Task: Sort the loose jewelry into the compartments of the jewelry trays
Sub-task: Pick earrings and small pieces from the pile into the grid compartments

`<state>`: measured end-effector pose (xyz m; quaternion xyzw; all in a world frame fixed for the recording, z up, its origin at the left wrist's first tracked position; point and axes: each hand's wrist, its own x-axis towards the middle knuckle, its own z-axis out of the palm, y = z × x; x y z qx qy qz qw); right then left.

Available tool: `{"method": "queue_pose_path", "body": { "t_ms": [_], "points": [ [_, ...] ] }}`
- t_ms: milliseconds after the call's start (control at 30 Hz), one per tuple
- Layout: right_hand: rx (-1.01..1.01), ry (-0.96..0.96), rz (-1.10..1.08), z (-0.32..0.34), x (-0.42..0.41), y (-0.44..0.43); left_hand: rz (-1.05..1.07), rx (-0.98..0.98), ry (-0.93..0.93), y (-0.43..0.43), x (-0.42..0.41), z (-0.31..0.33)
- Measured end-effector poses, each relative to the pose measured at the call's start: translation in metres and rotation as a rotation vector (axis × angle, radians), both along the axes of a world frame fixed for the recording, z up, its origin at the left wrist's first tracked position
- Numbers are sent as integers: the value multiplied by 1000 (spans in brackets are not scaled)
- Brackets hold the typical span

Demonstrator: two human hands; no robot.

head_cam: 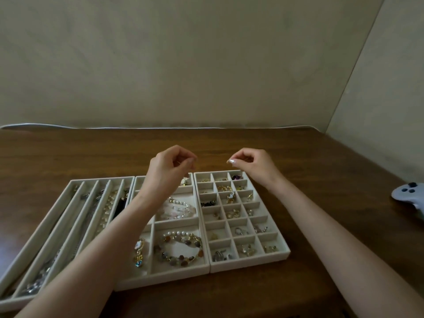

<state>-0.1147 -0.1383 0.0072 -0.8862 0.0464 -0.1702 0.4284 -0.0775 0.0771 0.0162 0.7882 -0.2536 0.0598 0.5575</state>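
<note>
You're holding your left hand (171,165) and right hand (249,164) above the far end of the jewelry trays (250,262), each pinching its fingertips together; can't tell what's pinched. Jewelry (179,249) is lying in the compartments. The trays are sitting on the brown wood surface (298,152), with a grey controller (410,196) at the right edge and a beige wall (206,65) behind.

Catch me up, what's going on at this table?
A person is sorting jewelry on a wooden table. The left hand and right hand hover over the trays' far edge, each in a pinch; anything held between them is too fine to see. The long-slot tray holds chains, the middle tray bracelets, the grid tray small pieces.
</note>
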Motion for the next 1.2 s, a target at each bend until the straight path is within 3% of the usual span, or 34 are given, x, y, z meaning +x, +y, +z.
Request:
{"method": "queue_pose_path", "body": {
  "t_ms": [433,500,633,733,1000,1200],
  "points": [
    [-240,-35,-138,-28,18,-21,76,-67,-30,9,8,12],
    [-258,6,-125,-30,19,-24,70,31,-23,9,16,20],
    [-255,85,-71,-35,22,-22,-22,546,-176,-11,42,19],
    [-265,74,-64,-35,22,-22,-113,771,-259,-30,59,0],
    [-231,119,-7,-31,21,-22,-260,859,-299,-33,74,-15],
    [-278,240,96,-20,16,-29,-383,798,-370,-28,72,-12]
  ]
}}
